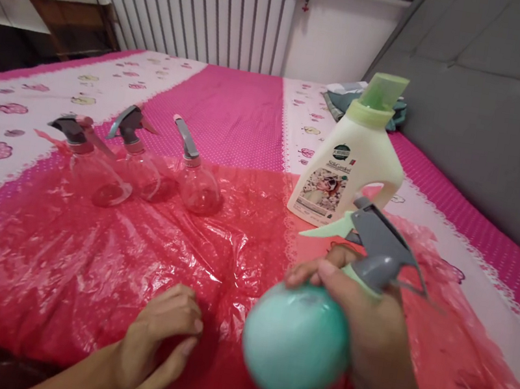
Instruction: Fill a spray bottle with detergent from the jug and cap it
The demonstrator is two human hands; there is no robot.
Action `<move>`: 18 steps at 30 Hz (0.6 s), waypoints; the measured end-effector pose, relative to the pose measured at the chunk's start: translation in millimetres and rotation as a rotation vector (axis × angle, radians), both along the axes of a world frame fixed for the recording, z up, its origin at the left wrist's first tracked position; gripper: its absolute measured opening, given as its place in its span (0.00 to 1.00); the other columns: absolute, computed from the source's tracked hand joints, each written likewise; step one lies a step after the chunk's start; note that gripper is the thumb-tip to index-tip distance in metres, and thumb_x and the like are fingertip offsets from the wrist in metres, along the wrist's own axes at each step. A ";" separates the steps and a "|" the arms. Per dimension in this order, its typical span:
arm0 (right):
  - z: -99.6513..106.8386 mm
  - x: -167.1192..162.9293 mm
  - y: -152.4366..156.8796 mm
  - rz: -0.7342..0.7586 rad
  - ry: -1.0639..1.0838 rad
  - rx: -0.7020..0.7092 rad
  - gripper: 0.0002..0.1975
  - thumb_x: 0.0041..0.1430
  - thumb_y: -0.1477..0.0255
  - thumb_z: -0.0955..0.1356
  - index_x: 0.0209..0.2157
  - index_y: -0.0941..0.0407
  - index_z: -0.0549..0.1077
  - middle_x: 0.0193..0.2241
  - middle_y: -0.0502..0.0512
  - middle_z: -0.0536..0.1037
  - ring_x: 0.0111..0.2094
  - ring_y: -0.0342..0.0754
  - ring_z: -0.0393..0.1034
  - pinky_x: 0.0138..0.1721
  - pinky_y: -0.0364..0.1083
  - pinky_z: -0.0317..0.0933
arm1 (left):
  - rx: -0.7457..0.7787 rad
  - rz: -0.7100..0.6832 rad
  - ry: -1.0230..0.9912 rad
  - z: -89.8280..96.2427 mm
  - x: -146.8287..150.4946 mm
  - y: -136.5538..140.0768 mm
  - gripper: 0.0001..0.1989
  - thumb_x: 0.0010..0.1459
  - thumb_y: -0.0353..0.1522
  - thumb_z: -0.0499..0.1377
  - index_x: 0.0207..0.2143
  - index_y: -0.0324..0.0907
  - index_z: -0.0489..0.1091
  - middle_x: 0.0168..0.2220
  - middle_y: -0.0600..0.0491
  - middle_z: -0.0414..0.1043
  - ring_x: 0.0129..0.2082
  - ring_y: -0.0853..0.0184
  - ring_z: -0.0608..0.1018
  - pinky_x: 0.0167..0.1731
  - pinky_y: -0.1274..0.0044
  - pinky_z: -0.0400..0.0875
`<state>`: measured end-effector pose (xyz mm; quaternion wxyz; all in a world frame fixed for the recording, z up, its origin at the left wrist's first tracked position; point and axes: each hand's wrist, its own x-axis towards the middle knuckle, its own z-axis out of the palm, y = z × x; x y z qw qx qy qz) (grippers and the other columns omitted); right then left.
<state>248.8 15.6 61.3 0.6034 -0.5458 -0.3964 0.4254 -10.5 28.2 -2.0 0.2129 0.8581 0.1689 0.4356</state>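
My right hand grips a spray bottle round its neck and holds it tilted, the rounded teal base toward me. Its grey trigger head with a pale green lever points up and away. Low at centre-left, my left hand holds nothing; its fingers are loosely curled and a gap shows between thumb and fingers. Just beyond the held bottle stands a cream detergent bottle with a green cap. Three clear spray bottles with grey heads stand at the left: one far left, one behind it, one nearer the middle.
Shiny red plastic sheeting covers the near part of a bed with a pink and white patterned cover. A grey padded headboard rises on the right. Folded cloth lies behind the detergent. A radiator lines the back wall.
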 end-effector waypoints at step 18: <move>-3.8 -5.1 1.5 0.024 -0.087 -0.039 0.17 0.53 0.56 0.75 0.22 0.50 0.71 0.25 0.55 0.81 0.31 0.57 0.78 0.38 0.56 0.73 | 0.077 -0.044 0.076 2.7 -0.9 0.6 0.18 0.59 0.18 0.54 0.49 0.43 0.64 0.24 0.56 0.71 0.21 0.65 0.74 0.25 0.70 0.70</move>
